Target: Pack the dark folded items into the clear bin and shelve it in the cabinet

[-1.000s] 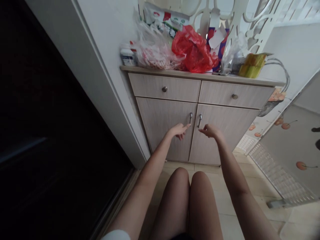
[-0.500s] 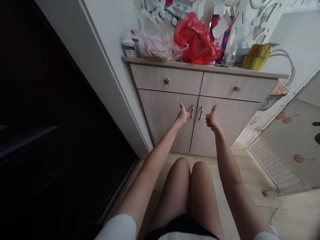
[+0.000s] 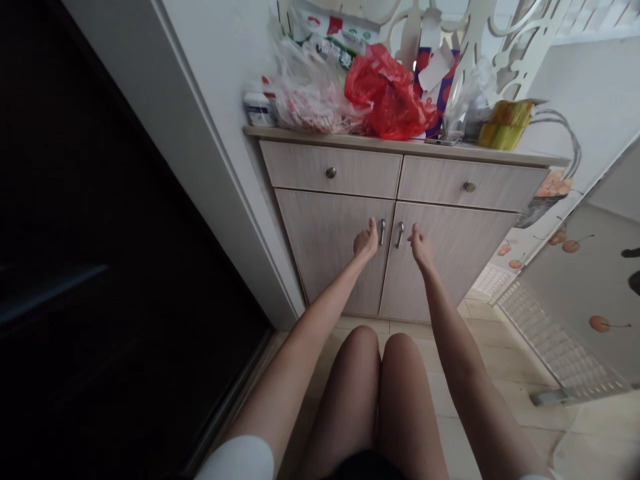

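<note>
I am crouched before a light wood cabinet (image 3: 325,247) with two closed doors and two drawers. My left hand (image 3: 366,242) is held up in front of the left door, fingers curled, thumb pointing up just left of the left door handle (image 3: 382,231). My right hand (image 3: 420,245) is up in front of the right door, fingers curled, thumb raised just right of the right door handle (image 3: 400,234). Neither hand is around a handle, and nothing shows in either.
On the cabinet top lie a red plastic bag (image 3: 387,93), a clear bag (image 3: 310,100), a small white bottle (image 3: 257,109) and yellow-green packets (image 3: 503,125). A white door frame (image 3: 200,167) and dark opening stand left. A cherry-patterned panel (image 3: 590,287) leans right.
My hands went from pointing at the two handles to thumbs-up fists, then drew in closer to the handles. The doors stayed shut.
</note>
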A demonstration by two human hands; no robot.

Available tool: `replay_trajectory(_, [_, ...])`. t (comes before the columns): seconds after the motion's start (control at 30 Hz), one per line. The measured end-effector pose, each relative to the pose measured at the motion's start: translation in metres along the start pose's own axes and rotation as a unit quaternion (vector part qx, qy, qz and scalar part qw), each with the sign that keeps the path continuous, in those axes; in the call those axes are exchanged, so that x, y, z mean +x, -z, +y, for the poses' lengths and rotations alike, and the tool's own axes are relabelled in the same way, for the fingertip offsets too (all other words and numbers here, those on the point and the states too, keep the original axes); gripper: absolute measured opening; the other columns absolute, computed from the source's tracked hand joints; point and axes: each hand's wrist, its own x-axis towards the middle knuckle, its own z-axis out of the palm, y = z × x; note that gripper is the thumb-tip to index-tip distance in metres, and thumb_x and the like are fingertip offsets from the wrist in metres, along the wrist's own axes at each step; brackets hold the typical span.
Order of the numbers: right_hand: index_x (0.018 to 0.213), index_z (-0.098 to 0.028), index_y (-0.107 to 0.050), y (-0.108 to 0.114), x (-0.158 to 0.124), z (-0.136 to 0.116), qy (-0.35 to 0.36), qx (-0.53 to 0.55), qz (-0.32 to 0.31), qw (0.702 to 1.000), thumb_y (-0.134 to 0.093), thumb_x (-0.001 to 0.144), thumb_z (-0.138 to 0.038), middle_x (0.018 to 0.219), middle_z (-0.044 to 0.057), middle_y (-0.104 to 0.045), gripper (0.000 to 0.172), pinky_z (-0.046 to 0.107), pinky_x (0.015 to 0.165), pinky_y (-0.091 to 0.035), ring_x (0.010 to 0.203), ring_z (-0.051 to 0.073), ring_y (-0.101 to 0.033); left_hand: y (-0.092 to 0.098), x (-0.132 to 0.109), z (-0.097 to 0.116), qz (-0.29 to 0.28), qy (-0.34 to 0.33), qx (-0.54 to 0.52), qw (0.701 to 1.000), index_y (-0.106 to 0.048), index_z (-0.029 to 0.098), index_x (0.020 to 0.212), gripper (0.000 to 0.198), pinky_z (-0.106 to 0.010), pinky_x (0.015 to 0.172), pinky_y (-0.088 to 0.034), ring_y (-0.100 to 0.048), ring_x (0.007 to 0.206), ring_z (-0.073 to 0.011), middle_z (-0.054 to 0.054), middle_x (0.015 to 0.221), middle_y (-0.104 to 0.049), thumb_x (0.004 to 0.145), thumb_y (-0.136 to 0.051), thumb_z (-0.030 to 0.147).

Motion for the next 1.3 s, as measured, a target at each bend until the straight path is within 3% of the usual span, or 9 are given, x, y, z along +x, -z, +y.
replay_trajectory(0.1, [0.107, -0.011, -0.059, -0.026, 0.003, -0.005, -0.013, 0.042, -0.006, 0.999, -0.032, 0.097, -0.066, 0.093, 0.016, -0.069, 0.062, 0.031, 0.073, -0.048, 0.082, 0.022, -0.065, -0.019, 0.007, 0.010, 0.079, -0.055, 0.052, 0.994, -0.065, 0.017, 0.112, 0.054, -0.032, 0.086, -0.046, -0.066, 0.108, -0.0269, -0.016, 0.112, -0.072, 0.100, -0.035, 0.060])
replay_trajectory(0.17, [0.113, -0.009, -0.057, -0.042, 0.003, -0.009, -0.007, 0.045, -0.010, 0.999, -0.036, 0.099, -0.057, 0.100, 0.018, -0.069, 0.054, 0.032, 0.076, -0.049, 0.088, 0.023, -0.065, -0.033, 0.010, 0.011, 0.052, -0.046, 0.051, 0.996, -0.058, 0.015, 0.125, 0.045, -0.032, 0.088, -0.046, -0.066, 0.112, -0.0266, -0.019, 0.122, -0.069, 0.101, -0.045, 0.050])
replay_trajectory(0.23, [0.110, -0.010, -0.058, -0.051, 0.001, -0.010, 0.000, 0.034, 0.002, 0.999, -0.034, 0.100, -0.050, 0.101, 0.018, -0.069, 0.047, 0.033, 0.079, -0.050, 0.089, 0.023, -0.064, -0.043, 0.010, 0.009, 0.010, -0.033, 0.034, 0.999, -0.056, 0.014, 0.127, 0.039, -0.030, 0.083, -0.047, -0.068, 0.108, -0.0247, -0.019, 0.119, -0.070, 0.103, -0.042, 0.041])
replay_trajectory(0.3, [0.107, -0.012, -0.059, -0.052, -0.005, -0.008, 0.011, 0.021, 0.018, 1.000, -0.031, 0.100, -0.046, 0.100, 0.016, -0.069, 0.044, 0.034, 0.080, -0.050, 0.088, 0.022, -0.063, -0.048, 0.006, 0.002, 0.010, -0.033, 0.028, 0.999, -0.057, 0.014, 0.125, 0.036, -0.028, 0.080, -0.047, -0.070, 0.103, -0.0229, -0.018, 0.113, -0.072, 0.106, -0.036, 0.035])
replay_trajectory(0.53, [0.099, -0.017, -0.063, -0.018, -0.060, 0.009, 0.045, 0.000, 0.036, 0.998, -0.035, 0.099, -0.047, 0.088, 0.011, -0.070, 0.042, 0.035, 0.081, -0.047, 0.080, 0.022, -0.064, -0.042, -0.053, -0.027, 0.119, -0.053, 0.085, 0.988, -0.062, 0.013, 0.110, 0.032, -0.034, 0.092, -0.042, -0.071, 0.093, -0.0235, -0.017, 0.096, -0.075, 0.106, -0.035, 0.029])
replay_trajectory(0.83, [0.098, -0.018, -0.063, 0.034, -0.133, 0.016, 0.056, -0.092, 0.130, 0.986, -0.034, 0.098, -0.042, 0.085, 0.012, -0.071, 0.037, 0.035, 0.080, -0.040, 0.073, 0.022, -0.062, 0.006, -0.123, -0.084, 0.191, -0.033, 0.070, 0.978, -0.061, 0.013, 0.101, 0.025, -0.038, 0.093, -0.042, -0.069, 0.089, -0.0274, -0.015, 0.080, -0.070, 0.101, -0.040, 0.025])
replay_trajectory(1.07, [0.100, -0.015, -0.066, 0.089, -0.175, 0.035, 0.072, -0.136, 0.217, 0.964, -0.035, 0.097, -0.047, 0.082, 0.012, -0.070, 0.044, 0.034, 0.073, -0.041, 0.066, 0.021, -0.056, 0.047, -0.151, -0.142, 0.326, -0.044, -0.008, 0.944, -0.059, 0.016, 0.088, 0.024, -0.035, 0.074, -0.045, -0.066, 0.080, -0.0268, -0.013, 0.077, -0.064, 0.096, -0.043, 0.033])
replay_trajectory(1.2, [0.101, -0.015, -0.065, 0.126, -0.198, 0.048, 0.076, -0.153, 0.241, 0.955, -0.036, 0.097, -0.048, 0.071, 0.008, -0.063, 0.044, 0.032, 0.070, -0.041, 0.069, 0.022, -0.057, 0.082, -0.166, -0.174, 0.391, -0.023, -0.028, 0.920, -0.057, 0.017, 0.085, 0.022, -0.032, 0.065, -0.043, -0.064, 0.071, -0.0243, -0.009, 0.071, -0.062, 0.092, -0.046, 0.035])
replay_trajectory(1.3, [0.092, -0.017, -0.061, 0.151, -0.212, 0.062, 0.065, -0.177, 0.267, 0.945, -0.037, 0.096, -0.047, 0.069, 0.007, -0.060, 0.039, 0.032, 0.065, -0.040, 0.066, 0.021, -0.055, 0.116, -0.173, -0.200, 0.405, 0.012, -0.044, 0.913, -0.057, 0.019, 0.082, 0.025, -0.031, 0.061, -0.042, -0.062, 0.067, -0.0224, -0.006, 0.067, -0.060, 0.090, -0.047, 0.040])
